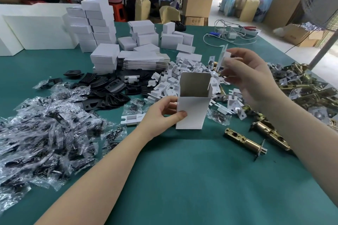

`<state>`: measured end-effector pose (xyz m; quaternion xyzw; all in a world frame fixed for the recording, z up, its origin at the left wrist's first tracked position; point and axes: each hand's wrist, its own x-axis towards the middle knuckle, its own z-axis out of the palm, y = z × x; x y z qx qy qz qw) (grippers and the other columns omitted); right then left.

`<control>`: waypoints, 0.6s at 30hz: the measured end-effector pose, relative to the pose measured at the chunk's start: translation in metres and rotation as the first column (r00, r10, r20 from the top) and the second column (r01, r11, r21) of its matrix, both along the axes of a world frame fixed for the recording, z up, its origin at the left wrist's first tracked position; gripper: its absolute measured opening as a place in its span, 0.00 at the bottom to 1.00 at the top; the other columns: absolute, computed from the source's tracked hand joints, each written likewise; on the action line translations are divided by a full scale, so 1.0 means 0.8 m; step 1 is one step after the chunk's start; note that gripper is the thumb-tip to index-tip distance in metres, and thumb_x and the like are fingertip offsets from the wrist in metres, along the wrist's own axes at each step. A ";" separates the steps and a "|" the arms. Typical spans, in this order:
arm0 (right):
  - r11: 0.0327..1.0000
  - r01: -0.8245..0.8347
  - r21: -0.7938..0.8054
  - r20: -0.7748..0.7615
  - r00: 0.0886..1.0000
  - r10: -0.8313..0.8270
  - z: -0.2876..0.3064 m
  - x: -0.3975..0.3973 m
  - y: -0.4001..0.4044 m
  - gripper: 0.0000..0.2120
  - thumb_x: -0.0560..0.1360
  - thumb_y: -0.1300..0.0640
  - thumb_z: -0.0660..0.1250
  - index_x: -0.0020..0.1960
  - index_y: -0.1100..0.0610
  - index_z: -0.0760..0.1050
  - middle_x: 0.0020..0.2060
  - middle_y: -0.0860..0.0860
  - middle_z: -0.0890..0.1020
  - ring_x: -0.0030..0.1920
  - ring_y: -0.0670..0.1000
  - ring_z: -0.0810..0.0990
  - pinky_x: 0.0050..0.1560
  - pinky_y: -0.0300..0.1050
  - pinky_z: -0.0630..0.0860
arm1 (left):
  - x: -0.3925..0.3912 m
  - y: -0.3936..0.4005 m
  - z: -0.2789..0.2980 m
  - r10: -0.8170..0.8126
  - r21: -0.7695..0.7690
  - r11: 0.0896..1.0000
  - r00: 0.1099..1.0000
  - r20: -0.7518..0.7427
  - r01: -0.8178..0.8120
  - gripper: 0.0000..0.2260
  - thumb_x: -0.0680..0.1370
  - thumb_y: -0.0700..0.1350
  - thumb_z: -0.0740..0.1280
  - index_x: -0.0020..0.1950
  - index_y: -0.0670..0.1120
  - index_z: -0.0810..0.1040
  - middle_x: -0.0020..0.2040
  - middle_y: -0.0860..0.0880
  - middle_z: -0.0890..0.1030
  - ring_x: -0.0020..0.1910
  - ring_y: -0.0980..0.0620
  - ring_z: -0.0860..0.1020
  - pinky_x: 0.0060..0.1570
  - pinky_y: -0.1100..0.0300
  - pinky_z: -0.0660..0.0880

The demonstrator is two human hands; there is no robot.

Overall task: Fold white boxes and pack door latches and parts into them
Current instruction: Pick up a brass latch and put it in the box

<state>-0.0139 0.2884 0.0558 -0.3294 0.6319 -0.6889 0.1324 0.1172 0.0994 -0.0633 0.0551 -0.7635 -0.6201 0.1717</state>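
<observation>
I see bare green table (192, 179) open between my forearms and in front of the upright box (193, 111), while bagged screws (45, 129) crowd the left, white inserts (182, 73) and black plates (109, 89) block behind, and brass latches (300, 93) hem the right.

My tabletop (182, 179) has a green cover. On my left lies a big heap of small clear bags (42, 133) with dark parts inside, maybe screws. Behind it black plates (109, 89) are spread. In the middle are a pile of white card inserts (175, 78), a stack of flat box blanks (142, 60), and folded white boxes (98, 23) in stacks. On my right lie brass latches (245, 141), and far back some white cables (230, 33).
</observation>
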 end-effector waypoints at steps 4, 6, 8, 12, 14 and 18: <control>0.989 0.022 0.147 -0.310 0.950 0.024 -0.011 0.031 -0.013 0.12 0.72 0.59 0.74 0.53 0.54 0.75 0.44 0.49 0.81 0.45 0.50 0.79 0.50 0.43 0.77 | 0.000 0.000 0.000 0.008 0.008 1.000 1.000 0.004 -0.008 0.14 0.71 0.51 0.73 0.56 0.57 0.79 0.52 0.49 0.84 0.49 0.52 0.82 0.52 0.59 0.77; 0.960 0.164 0.227 -0.565 0.825 -0.008 -0.022 0.034 -0.016 0.10 0.74 0.62 0.71 0.52 0.53 0.75 0.44 0.45 0.80 0.45 0.43 0.77 0.49 0.36 0.72 | 0.000 0.001 0.000 0.003 0.006 1.000 1.000 0.000 -0.003 0.14 0.72 0.50 0.73 0.56 0.56 0.79 0.51 0.48 0.84 0.49 0.52 0.82 0.52 0.60 0.77; 0.940 0.237 0.246 -0.711 0.703 0.009 -0.027 0.030 -0.014 0.10 0.74 0.64 0.70 0.52 0.54 0.75 0.44 0.44 0.79 0.45 0.37 0.75 0.48 0.31 0.69 | 0.000 0.001 0.001 0.002 0.002 1.000 1.000 0.002 -0.002 0.13 0.71 0.51 0.73 0.56 0.57 0.79 0.51 0.49 0.84 0.49 0.52 0.82 0.52 0.60 0.77; 0.897 0.309 0.316 -0.791 0.608 0.069 -0.033 0.022 -0.007 0.07 0.75 0.62 0.70 0.52 0.57 0.78 0.46 0.46 0.79 0.48 0.46 0.75 0.53 0.47 0.73 | 0.000 -0.001 0.000 0.007 0.008 1.000 1.000 0.000 -0.007 0.15 0.68 0.57 0.73 0.53 0.60 0.79 0.51 0.49 0.84 0.50 0.52 0.82 0.53 0.57 0.78; 0.875 0.358 0.326 -0.836 0.541 0.090 -0.038 0.023 -0.004 0.04 0.74 0.61 0.71 0.49 0.58 0.80 0.48 0.50 0.80 0.51 0.52 0.76 0.56 0.50 0.72 | -0.001 -0.002 0.000 0.004 0.010 1.000 1.000 0.001 -0.004 0.15 0.67 0.58 0.73 0.52 0.62 0.79 0.51 0.50 0.84 0.49 0.52 0.82 0.53 0.58 0.79; 0.825 0.477 0.302 -0.855 0.519 0.013 -0.056 0.031 -0.001 0.05 0.74 0.56 0.71 0.47 0.56 0.80 0.53 0.52 0.75 0.55 0.54 0.74 0.55 0.49 0.71 | -0.002 -0.003 -0.004 0.002 0.012 1.000 1.000 -0.005 -0.002 0.15 0.68 0.57 0.73 0.54 0.61 0.79 0.51 0.51 0.84 0.50 0.52 0.82 0.51 0.60 0.78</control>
